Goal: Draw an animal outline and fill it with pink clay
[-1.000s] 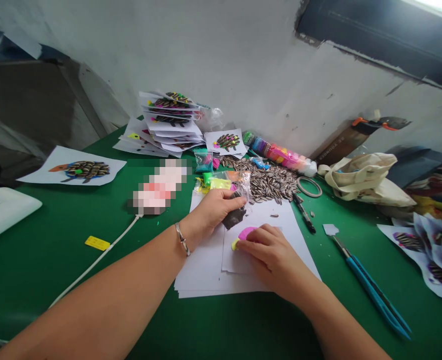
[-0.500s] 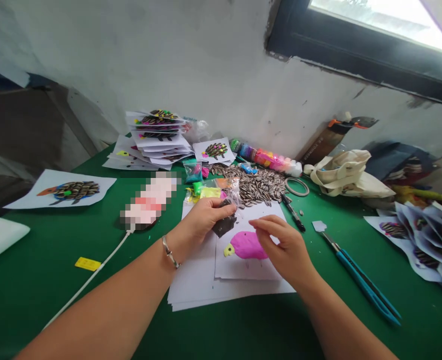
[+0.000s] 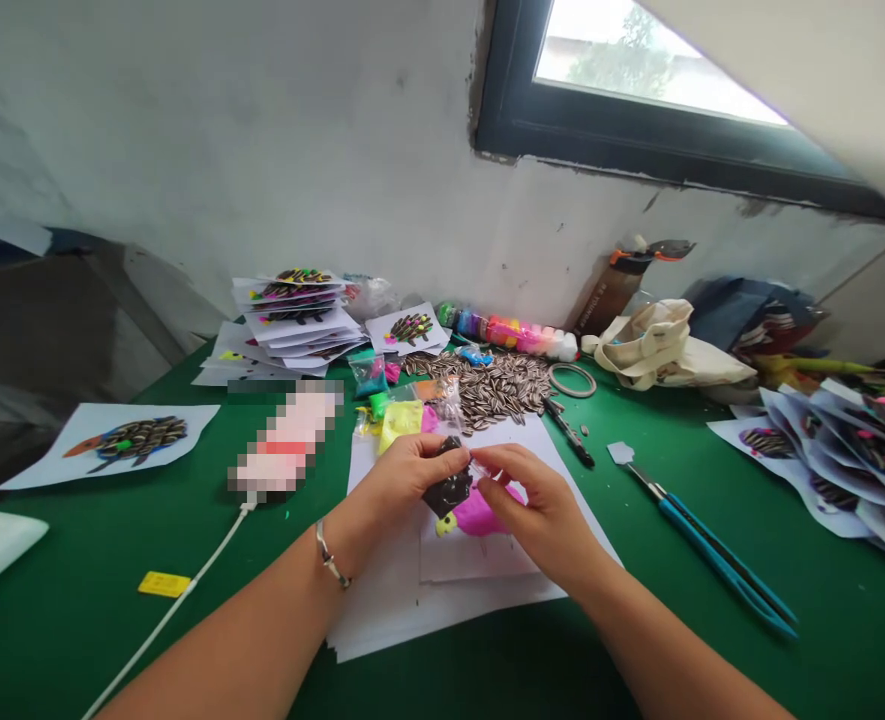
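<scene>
Head view looks across a green-topped counter [image 3: 59, 610] set against a white plaster wall [image 3: 262, 150] beneath a dark-framed window [image 3: 629, 90]. Along the back lie a canvas tote bag [image 3: 659, 350], a row of bright clay packets [image 3: 506, 335] and a heap of striped sunflower seeds [image 3: 487, 392]. Stacked seed-covered paper pictures [image 3: 296, 320] sit back left, and a fanned pile of similar pictures [image 3: 809, 460] sits at the right. Nearer the middle are a blue-handled cutting tool [image 3: 719, 560], a black marker [image 3: 569, 432] and a ring of tape [image 3: 572, 380].

At centre, a stack of white paper [image 3: 412, 610] carries a sheet with a pink clay shape [image 3: 479, 515] and a yellow-green head [image 3: 446, 523]. Just above it, the left hand [image 3: 412, 480], a metal bracelet [image 3: 329, 565] at its wrist, curls closed around a dark clay lump [image 3: 448, 492]. The right hand [image 3: 532, 505] brings thumb and forefinger together at the lump's edge, pinching clear film [image 3: 476, 468]. Small fingertip pinches against a steady left hand seem right for soft clay, and keeping the lump off the pink should prevent smearing.
</scene>
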Action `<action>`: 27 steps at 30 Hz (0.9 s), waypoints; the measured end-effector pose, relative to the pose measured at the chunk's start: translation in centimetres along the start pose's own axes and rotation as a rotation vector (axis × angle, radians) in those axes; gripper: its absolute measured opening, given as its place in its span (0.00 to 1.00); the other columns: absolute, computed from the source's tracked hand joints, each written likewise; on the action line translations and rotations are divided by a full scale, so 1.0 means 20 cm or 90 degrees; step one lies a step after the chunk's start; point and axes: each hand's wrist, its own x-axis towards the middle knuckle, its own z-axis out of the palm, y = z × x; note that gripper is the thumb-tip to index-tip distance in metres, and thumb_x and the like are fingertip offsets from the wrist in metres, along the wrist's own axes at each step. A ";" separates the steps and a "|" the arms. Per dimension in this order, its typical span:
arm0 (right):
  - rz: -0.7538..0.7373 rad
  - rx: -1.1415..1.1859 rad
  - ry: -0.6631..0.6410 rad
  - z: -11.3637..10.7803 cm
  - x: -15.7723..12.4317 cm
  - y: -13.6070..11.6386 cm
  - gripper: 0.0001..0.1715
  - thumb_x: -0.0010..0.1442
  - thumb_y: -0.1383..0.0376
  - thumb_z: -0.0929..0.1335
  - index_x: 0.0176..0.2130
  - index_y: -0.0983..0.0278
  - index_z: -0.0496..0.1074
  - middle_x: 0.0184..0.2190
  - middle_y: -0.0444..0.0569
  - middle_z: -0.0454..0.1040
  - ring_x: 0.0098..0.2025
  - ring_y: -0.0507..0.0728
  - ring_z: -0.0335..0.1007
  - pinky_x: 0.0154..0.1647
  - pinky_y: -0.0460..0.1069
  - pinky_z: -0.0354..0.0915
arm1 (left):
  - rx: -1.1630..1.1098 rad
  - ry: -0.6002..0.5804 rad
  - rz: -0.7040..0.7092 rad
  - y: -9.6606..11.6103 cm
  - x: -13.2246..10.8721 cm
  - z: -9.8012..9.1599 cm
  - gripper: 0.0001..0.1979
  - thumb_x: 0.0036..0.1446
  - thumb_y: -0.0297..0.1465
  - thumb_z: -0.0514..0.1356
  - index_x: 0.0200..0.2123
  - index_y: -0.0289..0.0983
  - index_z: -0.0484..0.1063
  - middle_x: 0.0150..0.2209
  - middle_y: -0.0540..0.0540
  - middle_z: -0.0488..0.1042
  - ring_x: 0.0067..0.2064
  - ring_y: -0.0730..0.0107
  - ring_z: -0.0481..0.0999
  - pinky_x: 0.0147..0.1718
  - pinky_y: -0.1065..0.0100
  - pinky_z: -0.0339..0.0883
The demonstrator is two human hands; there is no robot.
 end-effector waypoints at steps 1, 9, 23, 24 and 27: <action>0.025 0.024 0.003 0.00 0.00 0.00 0.13 0.59 0.67 0.67 0.44 0.59 0.75 0.41 0.47 0.73 0.39 0.54 0.69 0.41 0.50 0.66 | 0.005 -0.003 0.005 0.00 0.00 0.00 0.18 0.47 0.43 0.69 0.29 0.33 0.74 0.24 0.51 0.69 0.25 0.76 0.66 0.26 0.72 0.58; 0.273 0.278 -0.032 0.04 0.00 0.03 0.14 0.55 0.57 0.71 0.40 0.62 0.73 0.35 0.46 0.74 0.29 0.53 0.72 0.31 0.50 0.69 | 0.099 0.024 0.015 0.00 -0.01 0.02 0.21 0.45 0.46 0.68 0.25 0.33 0.71 0.22 0.53 0.65 0.24 0.76 0.63 0.24 0.72 0.54; 0.124 -0.032 0.007 0.10 0.31 0.00 0.06 0.52 0.62 0.66 0.28 0.64 0.68 0.22 0.41 0.66 0.25 0.50 0.60 0.25 0.45 0.57 | 0.264 0.303 0.255 0.13 -0.04 -0.18 0.22 0.55 0.48 0.60 0.42 0.36 0.77 0.34 0.47 0.77 0.35 0.65 0.73 0.32 0.70 0.64; 0.120 -0.050 0.013 0.11 0.34 0.02 0.06 0.51 0.63 0.66 0.28 0.64 0.68 0.22 0.41 0.66 0.25 0.50 0.60 0.25 0.45 0.57 | 0.261 0.344 0.269 0.14 -0.04 -0.21 0.23 0.55 0.48 0.60 0.44 0.36 0.77 0.35 0.46 0.78 0.37 0.64 0.74 0.33 0.69 0.65; 0.107 -0.119 0.032 0.17 0.39 0.09 0.04 0.52 0.66 0.64 0.27 0.64 0.68 0.21 0.41 0.66 0.25 0.51 0.61 0.26 0.45 0.57 | 0.302 0.407 0.281 0.13 -0.02 -0.28 0.24 0.57 0.48 0.58 0.44 0.34 0.76 0.37 0.43 0.79 0.37 0.62 0.76 0.34 0.67 0.67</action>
